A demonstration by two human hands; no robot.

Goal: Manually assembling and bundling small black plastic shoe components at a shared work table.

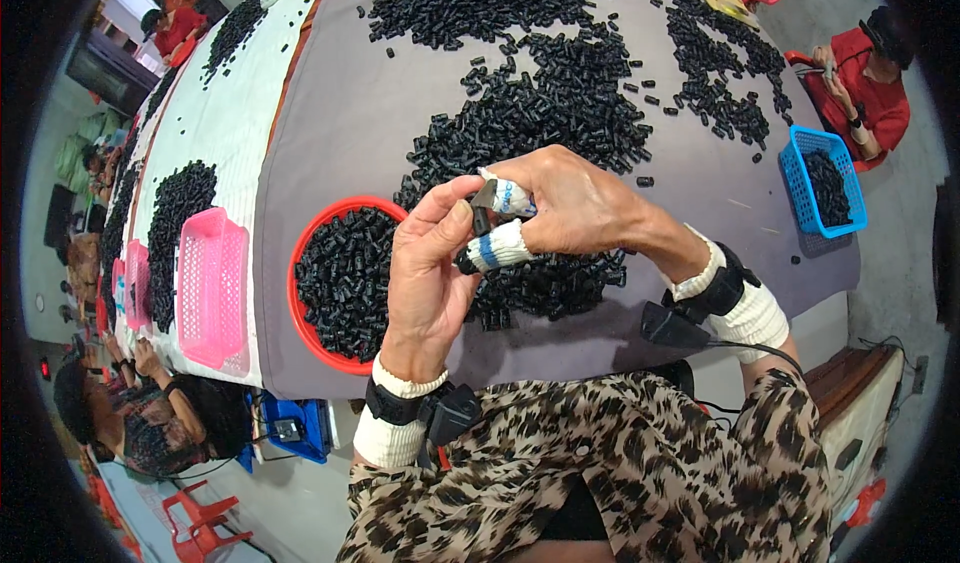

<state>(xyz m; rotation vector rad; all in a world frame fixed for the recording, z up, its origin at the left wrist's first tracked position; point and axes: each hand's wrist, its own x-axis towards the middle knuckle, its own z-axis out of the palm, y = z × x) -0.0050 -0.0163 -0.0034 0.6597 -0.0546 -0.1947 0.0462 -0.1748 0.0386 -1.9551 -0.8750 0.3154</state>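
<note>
In front of my chest both hands meet over the table. Thumb and forefinger of my left hand [428, 268] pinch a small black cylindrical piece [481, 221], held upright. My right hand [575, 200] comes in from the right with its fingers curled. White wrappings with blue marks cover its forefinger and thumb [498, 247]. At the wrapped forefinger's tip is a small dark pointed thing [486, 195], touching or close to the black piece; its kind I cannot make out. A large heap of similar black pieces [530, 113] lies behind and under my hands.
A red round basin [298, 275] full of black pieces stands left of my left hand. Farther left is a pink basket [212, 293]. A blue basket [855, 225] with black pieces sits at the table's right edge. Other people [872, 93] sit around the grey-covered table [330, 133].
</note>
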